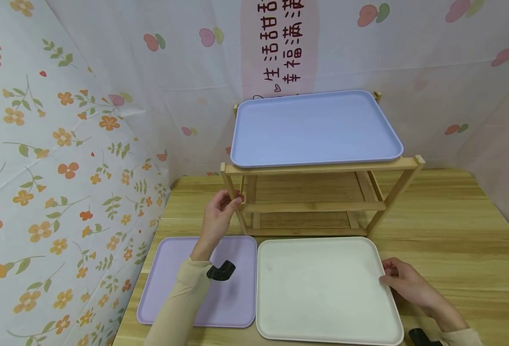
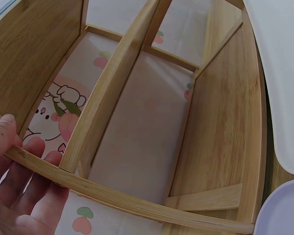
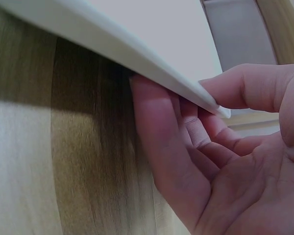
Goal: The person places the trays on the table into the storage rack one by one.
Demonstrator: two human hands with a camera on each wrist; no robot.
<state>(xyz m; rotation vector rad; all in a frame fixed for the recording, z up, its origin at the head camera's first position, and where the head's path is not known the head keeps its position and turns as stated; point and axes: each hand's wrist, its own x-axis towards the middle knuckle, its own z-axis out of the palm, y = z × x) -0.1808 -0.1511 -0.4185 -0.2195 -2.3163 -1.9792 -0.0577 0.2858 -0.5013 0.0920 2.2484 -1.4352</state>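
Observation:
My left hand (image 1: 218, 216) grips the left front post of a wooden shelf rack (image 1: 312, 207). In the left wrist view, the thumb lies on one side of that post and the fingers (image 2: 36, 188) curl behind it. At the right, my right hand (image 1: 410, 283) pinches the right rim of a white tray (image 1: 323, 288). The right wrist view shows the thumb on top of the white tray's rim and the fingers (image 3: 159, 127) under it. A blue tray (image 1: 315, 129) lies on the rack's top. Below my left forearm sits a purple tray (image 1: 168, 278), partly hidden by the sleeve.
The wooden table (image 1: 462, 240) carries the rack at its back and the purple and white trays side by side in front. A flower-patterned curtain (image 1: 64, 182) hangs at the left, and a printed cloth (image 1: 185, 62) hangs behind the rack.

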